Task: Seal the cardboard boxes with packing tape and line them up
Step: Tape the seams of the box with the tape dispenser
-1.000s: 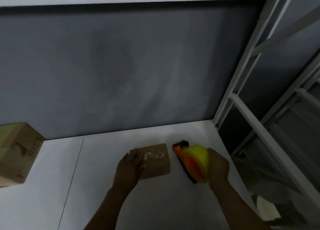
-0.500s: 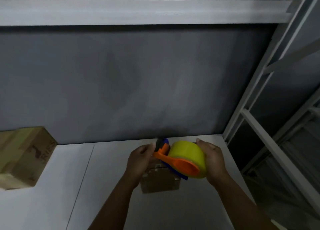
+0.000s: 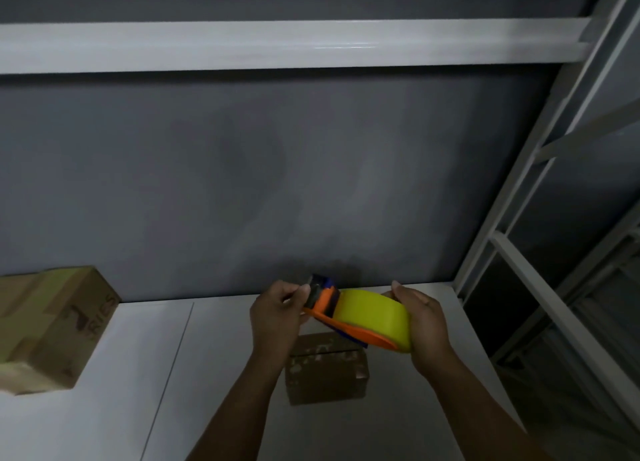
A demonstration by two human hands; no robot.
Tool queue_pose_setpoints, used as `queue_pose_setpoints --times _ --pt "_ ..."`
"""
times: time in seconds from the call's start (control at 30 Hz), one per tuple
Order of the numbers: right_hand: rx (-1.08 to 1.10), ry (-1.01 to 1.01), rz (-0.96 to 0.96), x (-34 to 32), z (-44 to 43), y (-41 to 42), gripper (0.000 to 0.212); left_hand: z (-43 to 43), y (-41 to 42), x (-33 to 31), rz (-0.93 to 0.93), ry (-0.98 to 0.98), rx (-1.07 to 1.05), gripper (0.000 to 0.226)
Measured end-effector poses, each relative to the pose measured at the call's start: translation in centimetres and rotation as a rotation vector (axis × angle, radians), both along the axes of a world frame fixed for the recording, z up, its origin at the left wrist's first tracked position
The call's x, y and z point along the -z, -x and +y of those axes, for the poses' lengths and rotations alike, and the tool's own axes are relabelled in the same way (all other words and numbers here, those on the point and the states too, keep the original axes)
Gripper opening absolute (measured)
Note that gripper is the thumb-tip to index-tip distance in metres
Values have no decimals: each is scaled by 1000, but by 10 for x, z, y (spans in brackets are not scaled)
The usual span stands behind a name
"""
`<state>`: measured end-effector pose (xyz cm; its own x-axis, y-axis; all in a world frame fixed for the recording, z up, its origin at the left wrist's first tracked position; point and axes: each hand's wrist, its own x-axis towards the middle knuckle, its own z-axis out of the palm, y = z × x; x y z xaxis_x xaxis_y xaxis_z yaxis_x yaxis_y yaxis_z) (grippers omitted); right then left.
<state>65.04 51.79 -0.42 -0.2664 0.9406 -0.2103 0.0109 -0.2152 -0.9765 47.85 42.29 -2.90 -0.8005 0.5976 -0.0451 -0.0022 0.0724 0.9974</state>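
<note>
A tape dispenser (image 3: 360, 316) with an orange frame and a fat yellow roll hangs in the air over a small brown cardboard box (image 3: 325, 370). My right hand (image 3: 420, 322) grips the yellow roll from the right side. My left hand (image 3: 277, 316) pinches the dispenser's front end, where the dark blade piece sits. The small box stands on the white table (image 3: 138, 374) below both hands, its top flaps down with a seam showing. A larger cardboard box (image 3: 52, 325) with printed letters stands at the far left of the table.
A grey wall rises just behind the table, crossed by a white shelf beam (image 3: 277, 44) overhead. White metal racking (image 3: 540, 252) stands at the right, close to the table's right edge.
My left hand left the small box and went up to the dispenser's front end. My right hand lifted the dispenser from beside the box to above it.
</note>
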Motion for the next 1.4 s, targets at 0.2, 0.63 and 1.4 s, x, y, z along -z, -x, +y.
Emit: queue_pose_setpoints --times 0.2,0.63,1.4 --pt "-301 731 82 30 4 1 57 0 7 -2 212 -17 -5 17" --pt "-227 501 161 44 22 -14 28 -18 30 -22 230 199 367 9" --pt "-160 121 120 41 1 -34 44 -60 47 107 534 761 724 81"
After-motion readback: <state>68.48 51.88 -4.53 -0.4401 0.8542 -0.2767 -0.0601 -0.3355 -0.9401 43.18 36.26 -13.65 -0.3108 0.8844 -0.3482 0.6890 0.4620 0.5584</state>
